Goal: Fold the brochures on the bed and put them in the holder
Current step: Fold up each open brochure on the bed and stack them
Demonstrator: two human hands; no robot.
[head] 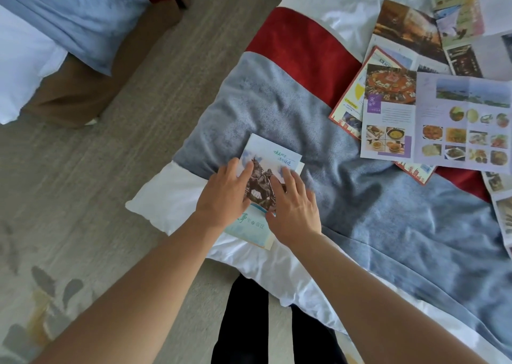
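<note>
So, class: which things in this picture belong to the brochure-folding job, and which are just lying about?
Part of the job:
- folded brochure under the left hand and right hand
- unfolded brochures
- bed they lie on

Just lying about:
- second bed
- carpet

No holder shows.

A grey patterned carpet [155, 92] is seen from 7 to 12 o'clock. A second bed [50, 31], covered in white and blue with a brown skirt, is seen at 10 o'clock. A dark chair leg [180, 2] is seen at 11 o'clock. Black trouser legs [246, 322] are seen at 6 o'clock.
</note>
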